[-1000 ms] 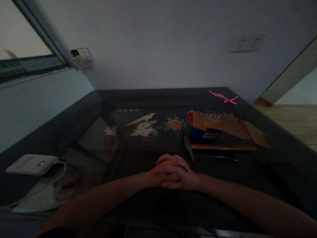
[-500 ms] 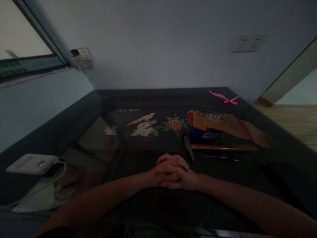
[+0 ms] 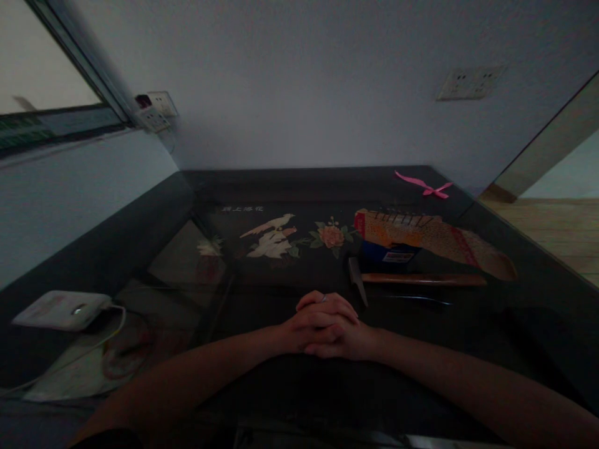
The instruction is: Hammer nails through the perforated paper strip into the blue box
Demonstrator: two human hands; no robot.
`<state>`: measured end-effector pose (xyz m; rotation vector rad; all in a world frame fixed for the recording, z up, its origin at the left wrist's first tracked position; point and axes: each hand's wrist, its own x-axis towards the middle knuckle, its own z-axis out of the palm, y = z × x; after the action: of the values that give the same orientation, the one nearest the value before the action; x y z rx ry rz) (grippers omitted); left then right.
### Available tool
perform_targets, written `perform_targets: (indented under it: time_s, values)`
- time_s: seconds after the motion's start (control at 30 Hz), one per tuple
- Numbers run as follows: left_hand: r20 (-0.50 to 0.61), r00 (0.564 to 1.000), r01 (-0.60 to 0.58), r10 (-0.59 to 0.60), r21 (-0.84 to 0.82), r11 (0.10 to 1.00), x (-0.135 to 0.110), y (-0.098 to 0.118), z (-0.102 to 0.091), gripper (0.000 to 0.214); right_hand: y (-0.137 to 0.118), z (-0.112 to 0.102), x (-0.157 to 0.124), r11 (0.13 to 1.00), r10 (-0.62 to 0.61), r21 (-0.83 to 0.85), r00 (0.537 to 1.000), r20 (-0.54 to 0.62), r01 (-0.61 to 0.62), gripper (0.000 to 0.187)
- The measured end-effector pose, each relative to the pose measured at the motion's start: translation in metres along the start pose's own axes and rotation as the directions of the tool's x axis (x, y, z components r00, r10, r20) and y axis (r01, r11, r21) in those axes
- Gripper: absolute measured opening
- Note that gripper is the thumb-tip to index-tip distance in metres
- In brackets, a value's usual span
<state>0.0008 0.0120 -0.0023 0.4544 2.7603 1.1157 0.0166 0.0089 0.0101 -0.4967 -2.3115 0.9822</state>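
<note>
My left hand (image 3: 297,330) and my right hand (image 3: 358,338) are clasped together, fingers interlaced, resting on the dark glossy table (image 3: 281,399). No object shows between them. A ring sits on one of the upper fingers. Just beyond my right hand lies a hammer (image 3: 421,279), its metal head toward the left and its wooden handle stretching right. A thin metal tool (image 3: 421,297) lies alongside the handle, its kind hard to make out in the dim light. Behind the hammer, a long patterned cardboard piece (image 3: 435,237) with several thin dark pieces along its top leans over a blue box (image 3: 388,252).
A pink ribbon (image 3: 433,190) lies at the table's far right. At the left is a white device (image 3: 63,310) with a cable (image 3: 122,318) plugged in. A dark flat object (image 3: 538,343) lies at the right. Wall sockets (image 3: 470,83) are above the table.
</note>
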Motion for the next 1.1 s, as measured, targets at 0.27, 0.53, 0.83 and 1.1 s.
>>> perform_targets:
  time_s: [0.27,0.53,0.83,1.1]
  values:
    - [0.025,0.997,-0.067,0.067,0.012,0.998,-0.002,-0.002,-0.001,0.041,0.001,0.000,-0.001,1.000,-0.002,-0.001,1.000,-0.012,0.002,0.041]
    - [-0.047,0.997,0.066,-0.069,-0.058,0.996,0.004,-0.002,-0.003,0.035,-0.002,-0.002,0.001,1.000,-0.010,-0.002,1.000,0.006,0.010,0.042]
    - [0.013,1.000,0.010,-0.009,-0.042,0.999,0.001,0.002,-0.012,0.034,-0.001,-0.001,0.000,0.999,-0.031,0.008,1.000,-0.004,0.031,0.042]
    - [-0.060,0.998,-0.010,0.009,-0.003,1.000,-0.002,-0.001,0.008,0.048,0.000,-0.001,0.001,1.000,-0.009,-0.002,1.000,0.005,0.009,0.040]
